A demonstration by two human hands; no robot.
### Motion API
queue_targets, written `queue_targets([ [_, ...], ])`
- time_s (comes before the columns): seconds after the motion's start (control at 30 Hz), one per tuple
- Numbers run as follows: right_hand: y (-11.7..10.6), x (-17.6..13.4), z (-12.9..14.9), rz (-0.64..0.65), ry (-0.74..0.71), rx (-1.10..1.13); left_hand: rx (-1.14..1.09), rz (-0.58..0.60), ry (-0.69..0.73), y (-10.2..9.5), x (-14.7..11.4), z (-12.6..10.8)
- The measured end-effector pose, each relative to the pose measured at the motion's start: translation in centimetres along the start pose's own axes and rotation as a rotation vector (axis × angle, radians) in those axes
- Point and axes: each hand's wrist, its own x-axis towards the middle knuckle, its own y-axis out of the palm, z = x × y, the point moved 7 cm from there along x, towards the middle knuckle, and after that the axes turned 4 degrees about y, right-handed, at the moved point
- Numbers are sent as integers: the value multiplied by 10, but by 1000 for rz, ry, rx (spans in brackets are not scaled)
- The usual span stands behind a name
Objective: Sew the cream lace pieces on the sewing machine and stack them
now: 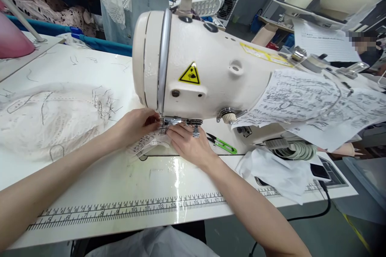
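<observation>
A strip of white lace fabric [147, 143] lies under the head of a white sewing machine [211, 60], by the needle area. On the left of the needle area, my left hand [134, 126] has its fingers curled in a pinch at the lace; the exact fingertip contact is partly hidden. My right hand [191, 142] rests on the right side of the lace, fingers stretched flat and pointing toward the presser foot. The machine's metal parts cover some of its fingertips. Just right of that hand lie green thread snips [223, 144].
A heap of white lace [60, 124] with loose dark threads spreads across the left tabletop. A printed ruler [135, 210] runs along the front edge. Handwritten papers [298, 96] hang on the machine's arm. A white cloth [277, 172] and a phone [319, 172] lie right. Other people sit behind.
</observation>
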Motion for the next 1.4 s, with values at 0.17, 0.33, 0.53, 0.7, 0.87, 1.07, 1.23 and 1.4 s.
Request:
queue_targets([
  [0.17,1,-1,1,-7,-10,-9,15,10,22,2,-3,-4],
  [0.33,3,-1,0,29,-5,-26,15,-17,13,3,-1,-4],
  [0.53,0,0,1,28,0,-36,24,-15,5,2,-1,-5],
  [0.7,2,0,1,60,5,-3,130,-9,44,-4,-5,-16],
  [0.87,4,1,1,92,18,7,370,33,183,0,-10,-30],
  [1.07,3,1,1,86,3,-3,124,-3,135,-2,-7,-15],
  [1.23,4,0,1,69,3,0,-95,78,143,-3,-4,-10],
  [1.4,3,1,0,65,2,11,-353,172,83,-14,-4,0],
])
